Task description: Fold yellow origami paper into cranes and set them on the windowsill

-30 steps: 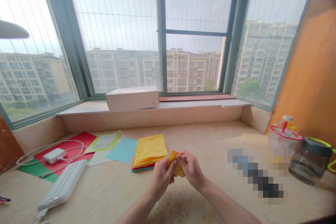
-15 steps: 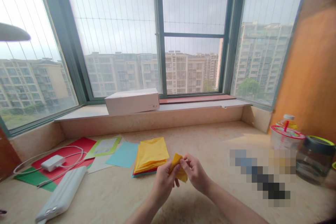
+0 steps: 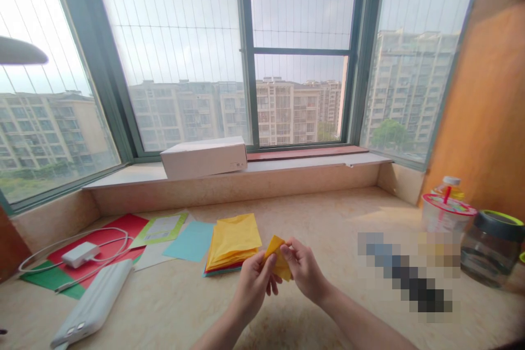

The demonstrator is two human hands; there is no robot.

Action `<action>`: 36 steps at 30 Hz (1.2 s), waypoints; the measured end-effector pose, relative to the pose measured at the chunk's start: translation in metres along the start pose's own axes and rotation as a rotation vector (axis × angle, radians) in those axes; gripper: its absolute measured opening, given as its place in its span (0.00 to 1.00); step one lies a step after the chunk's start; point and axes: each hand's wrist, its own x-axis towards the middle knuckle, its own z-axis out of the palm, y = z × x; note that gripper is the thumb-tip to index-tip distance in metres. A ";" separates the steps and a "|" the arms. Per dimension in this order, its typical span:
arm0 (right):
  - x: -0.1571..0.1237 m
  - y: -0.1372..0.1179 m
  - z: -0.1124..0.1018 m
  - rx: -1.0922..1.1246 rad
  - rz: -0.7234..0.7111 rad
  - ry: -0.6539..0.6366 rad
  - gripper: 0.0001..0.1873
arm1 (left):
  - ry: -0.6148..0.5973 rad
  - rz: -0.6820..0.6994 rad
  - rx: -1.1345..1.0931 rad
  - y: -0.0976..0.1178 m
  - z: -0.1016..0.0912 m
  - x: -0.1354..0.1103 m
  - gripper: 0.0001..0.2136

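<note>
Over the mottled beige desk (image 3: 328,219), folded yellow paper (image 3: 283,268) points away from me, long axis leaning left. Nearly closed, my left hand (image 3: 255,278) and right hand (image 3: 305,268) pinch it.

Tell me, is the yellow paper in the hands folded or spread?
Folded: the yellow paper shows as a small, pointed, creased piece held by the left hand and right hand.

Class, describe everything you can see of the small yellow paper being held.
The yellow paper looks thin and matte, apparently folded, with one pointed corner upward. It is tilted, seemingly above the pale tabletop, right of the paper stack. The left hand and right hand both grip it, hiding part of its outline.
</note>
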 end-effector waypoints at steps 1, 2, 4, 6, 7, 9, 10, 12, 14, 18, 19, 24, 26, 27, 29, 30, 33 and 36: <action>0.000 0.000 -0.001 -0.029 0.006 -0.006 0.22 | 0.017 -0.002 0.001 0.000 -0.001 0.001 0.23; 0.001 0.000 -0.001 -0.053 0.010 -0.017 0.23 | 0.030 0.000 0.005 0.000 -0.002 0.001 0.23; 0.001 0.000 -0.003 -0.094 0.005 -0.030 0.24 | 0.038 0.013 0.021 0.000 -0.003 0.001 0.24; 0.001 0.000 -0.004 -0.140 -0.014 -0.023 0.24 | 0.021 0.023 0.040 0.002 -0.003 0.000 0.24; 0.001 0.000 -0.005 -0.166 -0.027 -0.014 0.24 | 0.007 0.020 0.050 0.003 -0.002 -0.001 0.24; 0.001 -0.002 -0.007 -0.222 -0.055 0.000 0.24 | -0.010 0.005 0.082 0.006 -0.001 -0.004 0.24; 0.002 -0.004 -0.008 -0.250 -0.068 0.004 0.24 | -0.008 -0.001 0.104 0.008 -0.001 -0.005 0.24; 0.003 -0.006 -0.010 -0.303 -0.083 0.013 0.25 | 0.026 0.014 0.155 0.011 -0.001 -0.005 0.24; 0.004 -0.007 -0.013 -0.356 -0.094 0.007 0.26 | 0.040 0.023 0.176 0.013 -0.001 -0.005 0.24; 0.003 -0.006 -0.018 -0.477 -0.180 -0.020 0.25 | 0.098 -0.041 0.181 0.015 -0.003 -0.002 0.25; 0.003 -0.006 -0.019 -0.505 -0.205 -0.023 0.29 | 0.101 -0.049 0.183 0.015 -0.003 -0.002 0.25; 0.001 -0.005 -0.021 -0.563 -0.289 0.000 0.30 | 0.065 -0.032 0.183 0.017 -0.004 -0.002 0.23; 0.001 -0.007 -0.022 -0.554 -0.300 0.032 0.24 | 0.053 -0.022 0.179 0.018 -0.004 -0.002 0.23; 0.001 -0.008 -0.022 -0.542 -0.298 0.053 0.21 | 0.047 -0.021 0.176 0.018 -0.004 -0.002 0.23; 0.001 -0.010 -0.022 -0.503 -0.274 0.106 0.18 | 0.035 -0.025 0.165 0.019 -0.004 -0.003 0.22; 0.001 -0.010 -0.021 -0.472 -0.252 0.134 0.18 | 0.028 -0.027 0.159 0.019 -0.003 -0.003 0.22; 0.003 -0.008 -0.018 -0.300 -0.151 0.182 0.18 | 0.001 -0.029 0.137 0.019 -0.003 -0.003 0.21; 0.007 -0.007 -0.016 -0.031 -0.044 0.171 0.19 | -0.007 -0.034 0.106 0.019 -0.002 -0.002 0.20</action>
